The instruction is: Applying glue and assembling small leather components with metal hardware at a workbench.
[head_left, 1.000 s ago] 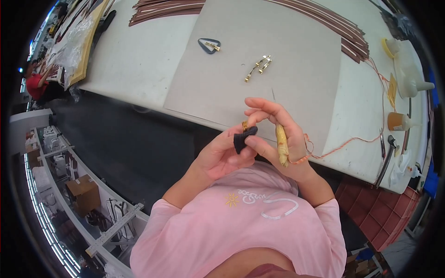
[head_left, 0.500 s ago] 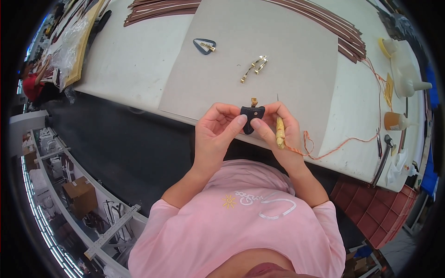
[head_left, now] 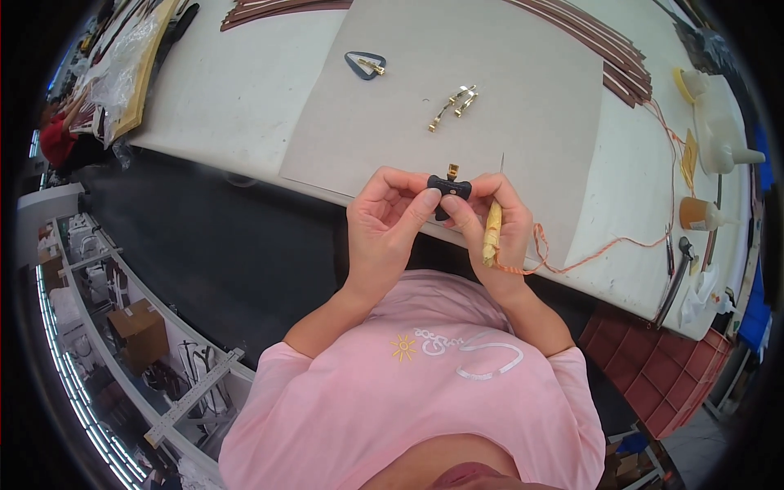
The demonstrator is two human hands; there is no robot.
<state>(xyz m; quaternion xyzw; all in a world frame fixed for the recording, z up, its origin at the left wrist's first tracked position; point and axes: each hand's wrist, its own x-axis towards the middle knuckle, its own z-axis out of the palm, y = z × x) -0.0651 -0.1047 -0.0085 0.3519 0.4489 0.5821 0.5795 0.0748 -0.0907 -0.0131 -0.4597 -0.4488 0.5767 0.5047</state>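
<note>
Between my two hands, above the table's front edge, is a small black leather piece (head_left: 448,189) with a gold metal fitting (head_left: 452,171) sticking up from its far side. My left hand (head_left: 387,214) pinches its left end between thumb and fingers. On the right end, my right hand (head_left: 497,214) pinches it too, thumbs almost meeting. That hand also keeps an awl (head_left: 492,233) with a yellow wrapped handle against the palm, its thin point directed away from me. Several gold fittings (head_left: 454,107) lie on the grey board, and a dark triangular leather piece (head_left: 364,65) with a gold fitting sits at its far left.
The grey board (head_left: 523,90) covers the middle of the white table (head_left: 229,106). Brown strips (head_left: 588,41) are stacked at the back. An orange cord (head_left: 604,247) runs along the right, near bottles (head_left: 698,214) and a black-headed tool (head_left: 676,282). Another person (head_left: 59,139) is at far left.
The black leather piece has tilted and looks shorter, its lower flap now mostly hidden behind my thumbs. Both hands have shifted slightly away from me, and the view has moved a little.
</note>
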